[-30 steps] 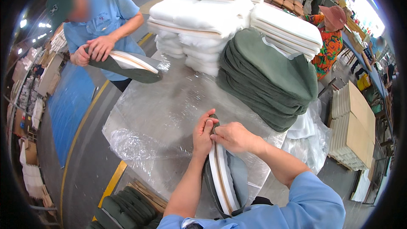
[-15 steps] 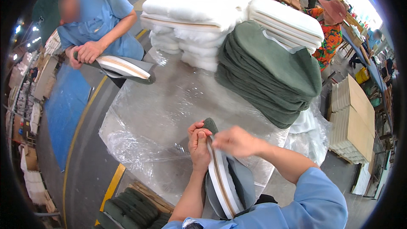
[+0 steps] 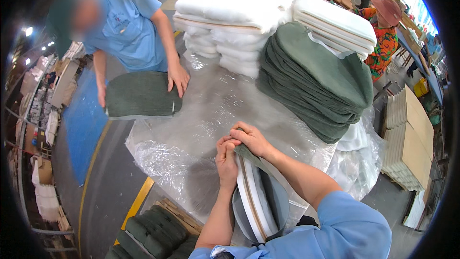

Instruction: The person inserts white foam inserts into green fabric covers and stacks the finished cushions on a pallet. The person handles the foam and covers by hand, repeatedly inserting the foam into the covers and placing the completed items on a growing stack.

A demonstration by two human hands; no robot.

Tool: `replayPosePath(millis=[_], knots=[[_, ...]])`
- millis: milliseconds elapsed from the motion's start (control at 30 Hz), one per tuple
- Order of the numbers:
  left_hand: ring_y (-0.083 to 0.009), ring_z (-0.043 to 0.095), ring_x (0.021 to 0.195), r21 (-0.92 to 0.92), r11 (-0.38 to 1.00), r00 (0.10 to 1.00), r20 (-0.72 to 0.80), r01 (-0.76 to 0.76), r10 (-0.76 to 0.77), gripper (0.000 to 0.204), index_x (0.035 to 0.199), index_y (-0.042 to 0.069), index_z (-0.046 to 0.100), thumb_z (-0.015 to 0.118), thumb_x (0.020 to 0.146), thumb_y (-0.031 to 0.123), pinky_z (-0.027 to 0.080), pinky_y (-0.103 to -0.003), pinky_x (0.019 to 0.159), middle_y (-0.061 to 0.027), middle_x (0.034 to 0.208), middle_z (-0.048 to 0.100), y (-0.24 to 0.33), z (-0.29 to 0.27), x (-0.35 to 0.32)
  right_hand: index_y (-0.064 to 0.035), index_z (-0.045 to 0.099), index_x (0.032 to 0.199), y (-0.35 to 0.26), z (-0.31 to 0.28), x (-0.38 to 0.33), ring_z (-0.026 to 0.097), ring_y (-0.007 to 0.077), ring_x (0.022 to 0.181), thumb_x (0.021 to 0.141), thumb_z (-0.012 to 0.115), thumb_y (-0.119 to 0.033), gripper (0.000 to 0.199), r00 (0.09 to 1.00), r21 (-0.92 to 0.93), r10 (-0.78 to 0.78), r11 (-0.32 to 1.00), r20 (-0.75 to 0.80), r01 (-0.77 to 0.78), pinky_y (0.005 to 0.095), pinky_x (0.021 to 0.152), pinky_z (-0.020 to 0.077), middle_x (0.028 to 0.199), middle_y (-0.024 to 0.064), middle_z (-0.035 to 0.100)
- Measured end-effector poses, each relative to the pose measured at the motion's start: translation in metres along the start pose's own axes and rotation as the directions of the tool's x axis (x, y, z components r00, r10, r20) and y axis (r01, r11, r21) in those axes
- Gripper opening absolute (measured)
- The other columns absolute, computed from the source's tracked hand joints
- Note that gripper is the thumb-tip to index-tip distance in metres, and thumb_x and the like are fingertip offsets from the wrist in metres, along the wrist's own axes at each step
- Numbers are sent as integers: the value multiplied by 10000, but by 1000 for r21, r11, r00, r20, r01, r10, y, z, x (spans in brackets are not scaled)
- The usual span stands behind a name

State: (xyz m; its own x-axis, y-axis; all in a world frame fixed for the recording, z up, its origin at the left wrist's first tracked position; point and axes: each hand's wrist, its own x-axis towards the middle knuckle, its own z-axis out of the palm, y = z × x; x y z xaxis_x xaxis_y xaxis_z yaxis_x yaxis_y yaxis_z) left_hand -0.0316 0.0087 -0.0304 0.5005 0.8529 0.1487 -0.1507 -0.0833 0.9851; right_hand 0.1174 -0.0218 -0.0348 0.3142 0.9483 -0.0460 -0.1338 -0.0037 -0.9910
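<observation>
Held upright against my front is a green cushion cover with a grey inside, its opening turned up. Inside it sits a white cushion pad with a tan middle layer. My left hand is closed round the cover's far left edge. Right beside it, my right hand has its fingers closed over the far corner, where the green cloth is bunched; the fingertips are partly hidden. Beyond my hands a stack of flat green covers lies on the plastic-wrapped table.
White pads stand in piles at the far side. Across on the left a co-worker holds a green cushion at the table edge. Filled green cushions lie low at left; flat cartons are stacked at right.
My right hand has moved from the opening's near side to the far corner, beside my left hand, folding green cloth over. The co-worker's cushion has turned from edge-on to flat.
</observation>
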Motion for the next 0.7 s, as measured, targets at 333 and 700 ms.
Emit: replayPosePath(millis=[333,700], knots=[[-301,381,1522,-305,512,593,324,803,-737,838,1642,58,326,564,1042,593,312,-456,1247,-104,1632,444,23,-50,-246,-7,731,1275,94,-57,29,625,281,1242,1060,344,-720,839,914,286,301,932,-272,-221,403,1085,447,1312,184,698],[-291,594,1282,-590,763,729,-396,264,-558,541,1512,36,471,668,1039,208,504,-452,1079,-148,1440,581,30,-100,-336,4,645,1401,16,-43,-44,541,411,1409,1040,299,-709,871,882,-797,400,433,-247,-420,526,1144,445,1462,258,609]])
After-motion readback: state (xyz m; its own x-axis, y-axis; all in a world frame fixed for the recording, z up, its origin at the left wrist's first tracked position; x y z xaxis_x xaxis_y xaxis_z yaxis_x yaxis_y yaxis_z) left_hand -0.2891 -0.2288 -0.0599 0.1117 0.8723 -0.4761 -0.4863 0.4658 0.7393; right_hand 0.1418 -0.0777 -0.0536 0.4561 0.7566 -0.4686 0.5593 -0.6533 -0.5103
